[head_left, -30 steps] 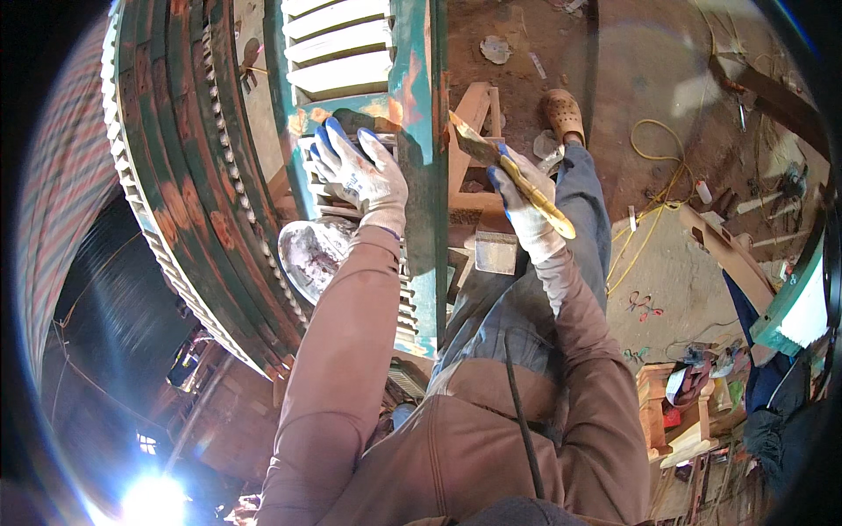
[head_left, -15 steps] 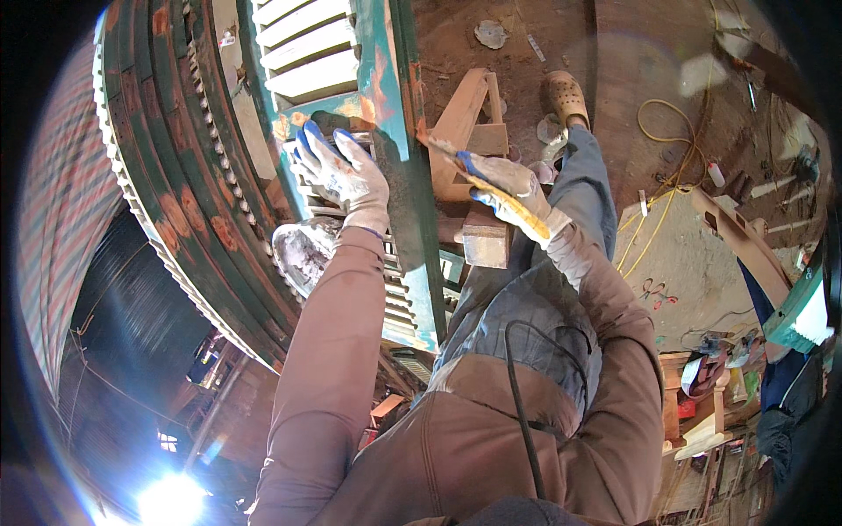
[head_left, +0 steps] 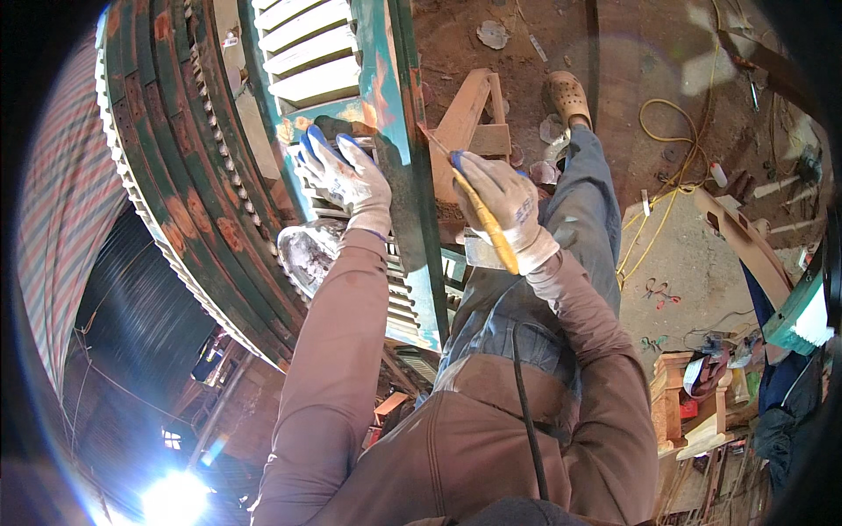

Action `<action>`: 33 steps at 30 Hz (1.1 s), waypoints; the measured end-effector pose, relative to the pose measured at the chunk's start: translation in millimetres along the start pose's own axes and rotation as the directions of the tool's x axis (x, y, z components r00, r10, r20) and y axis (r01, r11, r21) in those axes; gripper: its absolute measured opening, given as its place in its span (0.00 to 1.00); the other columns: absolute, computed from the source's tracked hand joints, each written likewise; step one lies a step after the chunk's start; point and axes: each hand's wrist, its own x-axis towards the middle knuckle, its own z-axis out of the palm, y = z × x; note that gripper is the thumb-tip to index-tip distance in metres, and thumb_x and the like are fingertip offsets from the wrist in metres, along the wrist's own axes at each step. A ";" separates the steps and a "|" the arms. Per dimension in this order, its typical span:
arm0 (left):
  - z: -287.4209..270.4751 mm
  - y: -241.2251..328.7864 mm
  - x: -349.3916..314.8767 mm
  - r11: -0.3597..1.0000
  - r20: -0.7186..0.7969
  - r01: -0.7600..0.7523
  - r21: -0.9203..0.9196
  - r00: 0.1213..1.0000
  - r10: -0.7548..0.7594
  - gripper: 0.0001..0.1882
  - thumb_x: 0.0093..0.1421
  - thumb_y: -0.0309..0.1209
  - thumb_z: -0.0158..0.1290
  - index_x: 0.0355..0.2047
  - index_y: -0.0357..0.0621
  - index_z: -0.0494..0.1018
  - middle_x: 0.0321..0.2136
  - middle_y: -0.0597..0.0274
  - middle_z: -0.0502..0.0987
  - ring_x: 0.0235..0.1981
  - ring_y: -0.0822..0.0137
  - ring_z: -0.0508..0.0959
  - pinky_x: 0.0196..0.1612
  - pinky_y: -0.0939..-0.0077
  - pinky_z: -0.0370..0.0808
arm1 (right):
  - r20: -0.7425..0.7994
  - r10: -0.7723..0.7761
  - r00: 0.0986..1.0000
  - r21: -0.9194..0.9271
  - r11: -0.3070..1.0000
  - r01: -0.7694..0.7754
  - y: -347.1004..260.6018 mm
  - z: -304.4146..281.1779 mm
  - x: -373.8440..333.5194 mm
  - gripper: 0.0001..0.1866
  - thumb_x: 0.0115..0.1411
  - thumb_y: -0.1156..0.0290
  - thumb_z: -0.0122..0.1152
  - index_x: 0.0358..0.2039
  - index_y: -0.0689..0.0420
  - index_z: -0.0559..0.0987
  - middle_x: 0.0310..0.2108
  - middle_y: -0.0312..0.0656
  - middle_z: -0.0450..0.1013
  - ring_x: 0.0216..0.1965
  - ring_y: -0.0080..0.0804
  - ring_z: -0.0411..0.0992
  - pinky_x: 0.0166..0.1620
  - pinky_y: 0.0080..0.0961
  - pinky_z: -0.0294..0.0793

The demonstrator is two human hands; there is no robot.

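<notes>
Far left, a curved bank of dark green slatted panels with brown patches. Next, beside the left forearm, a shiny bowl with whitish contents. Then, laid over the slats of a green louvred shutter, the left gloved hand, with blue-tipped fingers slightly apart and the shutter directly beneath. Just right of the shutter, the right gloved hand, with fingers clamped on a yellow-handled tool, thin end at the shutter's right edge, contact impossible to tell. Farther right, a yellow cord on the floor.
</notes>
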 end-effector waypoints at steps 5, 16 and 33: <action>-3.0 -0.1 0.3 1.000 0.012 0.002 0.029 1.000 -0.002 0.32 0.70 0.45 0.43 0.66 0.34 0.59 0.66 0.40 0.59 0.69 0.38 0.52 0.70 0.40 0.43 | 0.016 0.053 0.998 -0.047 0.998 -0.052 -23.4 7.5 1.9 0.27 0.52 0.70 0.64 0.54 0.60 0.76 0.50 0.46 0.77 0.42 0.40 0.79 0.42 0.31 0.80; -17.2 14.3 -0.8 0.998 0.086 0.064 0.011 0.994 -0.064 0.31 0.69 0.43 0.44 0.66 0.35 0.60 0.66 0.37 0.59 0.68 0.38 0.54 0.69 0.41 0.45 | 0.062 0.304 0.951 -0.072 0.951 -0.299 -95.4 20.3 53.1 0.26 0.53 0.70 0.64 0.52 0.66 0.73 0.42 0.52 0.77 0.40 0.45 0.78 0.40 0.37 0.78; -5.3 4.7 2.8 1.000 0.007 -0.019 0.019 1.000 0.019 0.31 0.69 0.43 0.44 0.65 0.32 0.59 0.65 0.38 0.59 0.68 0.39 0.54 0.69 0.39 0.46 | -0.078 0.480 0.874 0.165 0.871 -0.464 -56.0 -17.1 10.6 0.18 0.58 0.74 0.63 0.50 0.62 0.78 0.38 0.50 0.80 0.37 0.45 0.80 0.41 0.33 0.79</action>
